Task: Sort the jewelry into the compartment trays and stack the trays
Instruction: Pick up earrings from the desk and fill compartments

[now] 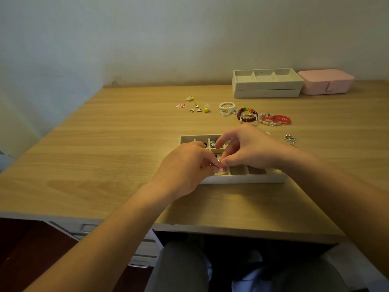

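Observation:
A white compartment tray [242,179] lies on the wooden desk in front of me, with small dark pieces in its far compartments. My left hand [185,167] and my right hand [246,148] meet above its near left compartment. Both pinch a small pink jewelry piece [220,169] between fingertips. Loose earrings [195,107] lie farther back on the desk. Bead bracelets [254,115], white, brown and red, lie to their right. A silver chain [291,140] lies right of the tray.
Two stacked white trays [267,85] stand at the back right by the wall, a pink box [326,82] beside them. The desk's front edge [210,227] is near my knees, with drawers at the lower left.

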The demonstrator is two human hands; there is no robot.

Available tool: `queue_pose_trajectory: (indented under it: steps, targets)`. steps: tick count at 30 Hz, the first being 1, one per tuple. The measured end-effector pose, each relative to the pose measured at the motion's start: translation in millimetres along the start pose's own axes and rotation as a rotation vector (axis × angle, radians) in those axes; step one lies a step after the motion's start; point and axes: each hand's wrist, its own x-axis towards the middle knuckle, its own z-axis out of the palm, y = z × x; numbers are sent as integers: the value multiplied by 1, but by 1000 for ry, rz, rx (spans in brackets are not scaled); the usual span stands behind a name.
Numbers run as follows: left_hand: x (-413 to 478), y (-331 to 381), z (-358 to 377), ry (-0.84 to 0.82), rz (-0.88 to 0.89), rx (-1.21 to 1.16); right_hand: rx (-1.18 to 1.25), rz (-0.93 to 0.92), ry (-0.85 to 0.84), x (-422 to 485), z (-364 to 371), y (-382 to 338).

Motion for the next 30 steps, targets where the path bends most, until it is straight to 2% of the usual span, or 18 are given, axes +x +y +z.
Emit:
queue_pose_trajectory:
  steps: [9,16,23,26,30]
  targets:
    - [4,5,0,37,-80,181,-41,-2,103,0,7,-2]
    - [10,3,1,-66,-157,-19,40,15,172,-5,6,1]
    - [9,3,-6,-96,34,207,68,39,164,-7,12,1]
    - [3,5,-11,-27,72,168,65,35,176,-7,13,1]
    - [-3,2,-11,-2,31,70,74,29,188,-7,14,0]
